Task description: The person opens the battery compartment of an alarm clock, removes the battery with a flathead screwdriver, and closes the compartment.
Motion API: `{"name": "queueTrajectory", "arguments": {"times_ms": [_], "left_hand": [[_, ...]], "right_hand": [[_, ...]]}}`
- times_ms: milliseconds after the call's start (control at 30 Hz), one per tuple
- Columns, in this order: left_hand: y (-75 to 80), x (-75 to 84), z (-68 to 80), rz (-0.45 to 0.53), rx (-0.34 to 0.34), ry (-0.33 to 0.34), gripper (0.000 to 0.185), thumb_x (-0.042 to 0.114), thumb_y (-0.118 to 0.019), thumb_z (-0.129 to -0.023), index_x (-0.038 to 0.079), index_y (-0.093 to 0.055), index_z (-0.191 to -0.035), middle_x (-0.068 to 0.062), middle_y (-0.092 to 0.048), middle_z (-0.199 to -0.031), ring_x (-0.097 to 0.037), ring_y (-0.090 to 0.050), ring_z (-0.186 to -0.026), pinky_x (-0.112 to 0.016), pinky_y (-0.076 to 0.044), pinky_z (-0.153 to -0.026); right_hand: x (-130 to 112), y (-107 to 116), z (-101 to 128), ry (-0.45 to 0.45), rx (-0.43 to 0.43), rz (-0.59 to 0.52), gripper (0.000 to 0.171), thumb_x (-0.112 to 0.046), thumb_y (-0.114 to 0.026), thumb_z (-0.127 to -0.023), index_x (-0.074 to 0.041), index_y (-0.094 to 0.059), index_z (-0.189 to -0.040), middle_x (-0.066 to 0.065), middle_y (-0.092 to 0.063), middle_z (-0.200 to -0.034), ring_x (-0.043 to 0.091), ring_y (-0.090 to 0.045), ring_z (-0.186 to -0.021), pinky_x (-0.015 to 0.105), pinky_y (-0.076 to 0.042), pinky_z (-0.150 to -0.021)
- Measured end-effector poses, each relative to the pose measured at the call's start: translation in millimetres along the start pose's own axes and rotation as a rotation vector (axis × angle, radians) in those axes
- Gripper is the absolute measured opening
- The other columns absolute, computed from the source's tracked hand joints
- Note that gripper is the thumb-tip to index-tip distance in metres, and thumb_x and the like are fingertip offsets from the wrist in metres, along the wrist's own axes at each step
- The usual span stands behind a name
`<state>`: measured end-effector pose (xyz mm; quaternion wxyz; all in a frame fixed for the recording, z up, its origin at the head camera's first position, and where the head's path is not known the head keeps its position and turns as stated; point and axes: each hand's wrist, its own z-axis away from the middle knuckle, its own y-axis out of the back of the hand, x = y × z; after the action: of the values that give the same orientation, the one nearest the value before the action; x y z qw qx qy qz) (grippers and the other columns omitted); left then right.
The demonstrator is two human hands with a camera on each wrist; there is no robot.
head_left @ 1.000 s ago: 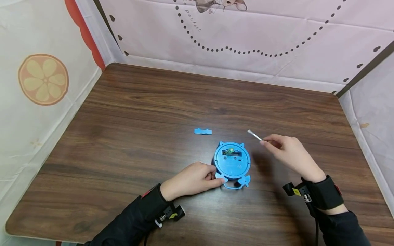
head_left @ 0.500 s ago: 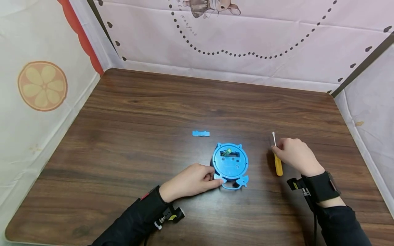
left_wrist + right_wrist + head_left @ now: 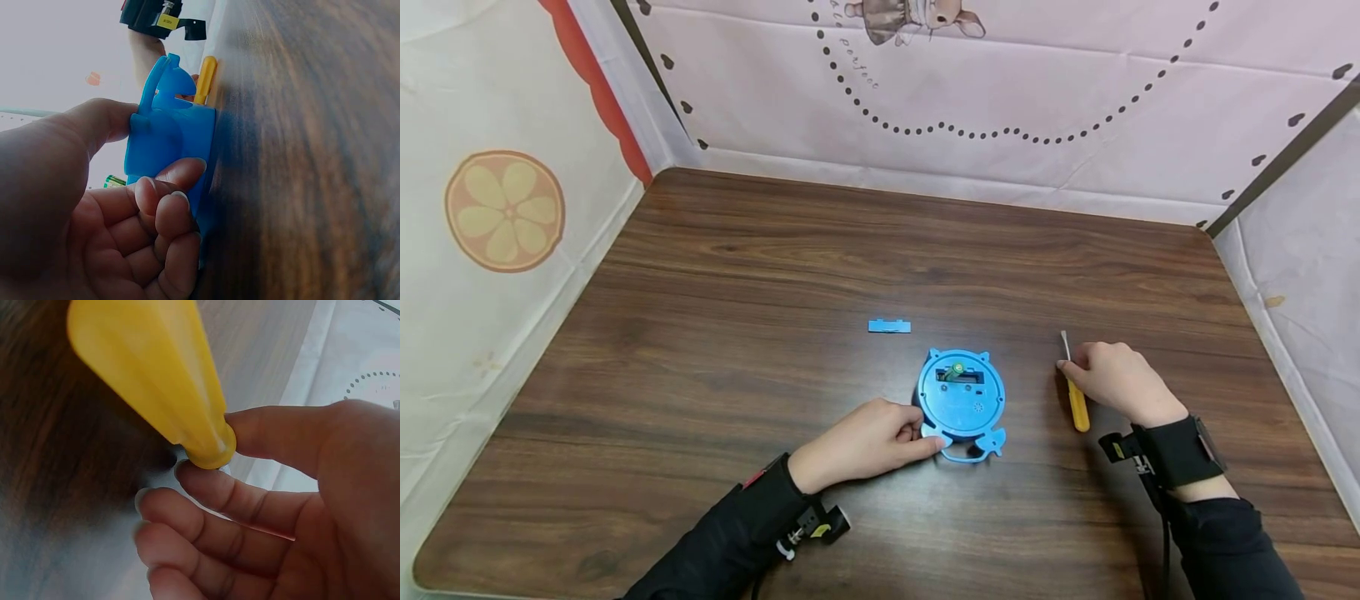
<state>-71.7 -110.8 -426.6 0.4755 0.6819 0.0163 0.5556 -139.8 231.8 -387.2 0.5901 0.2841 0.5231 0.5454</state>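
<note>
A round blue device (image 3: 962, 404) lies back up on the wooden table (image 3: 737, 250), its battery slot open with a green battery (image 3: 957, 370) showing. My left hand (image 3: 925, 433) grips the device's lower left edge, thumb on top and fingers curled at its rim (image 3: 169, 150). To the right, my right hand (image 3: 1067, 368) pinches a small screwdriver with a yellow handle (image 3: 1078, 406) at its neck, the shaft pointing away from me. In the right wrist view the handle (image 3: 156, 375) sits between thumb and forefinger, low over the wood.
A small blue cover piece (image 3: 889, 326) lies on the table beyond the device. Cloth walls close in the table on the left, back and right. Black wrist straps sit on both forearms.
My right hand has carried the screwdriver away from the device to the right and lowered it to the table, handle turned toward me. The left hand and the device have stayed put.
</note>
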Motion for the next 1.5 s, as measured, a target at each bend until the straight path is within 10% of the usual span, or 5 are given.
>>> {"name": "queueTrajectory", "arguments": {"times_ms": [1133,1500], "left_hand": [[-2.7,-2.4,-1.5,0.024,-0.013,0.020,0.039,0.042,-0.062,-0.100,0.019,-0.051,-0.070,0.012,-0.032,-0.055,-0.004,-0.034,-0.049,-0.021,-0.028,-0.053],[-2.4,-1.8,-2.4,0.026,-0.013,0.026,0.039,0.042,-0.062,-0.099,0.019,-0.052,-0.069,0.012,-0.032,-0.054,-0.003,-0.035,-0.048,-0.021,-0.029,-0.052]], "right_hand": [[2,3,9,0.002,0.099,-0.027,0.041,-0.036,-0.054,-0.105,-0.005,-0.067,-0.081,-0.001,-0.041,-0.056,0.017,-0.040,-0.050,0.031,-0.027,-0.051],[-42,15,14,0.229,0.298,-0.089,0.037,-0.038,-0.056,-0.105,-0.003,-0.070,-0.102,-0.003,-0.048,-0.060,0.014,-0.042,-0.050,0.029,-0.032,-0.048]]}}
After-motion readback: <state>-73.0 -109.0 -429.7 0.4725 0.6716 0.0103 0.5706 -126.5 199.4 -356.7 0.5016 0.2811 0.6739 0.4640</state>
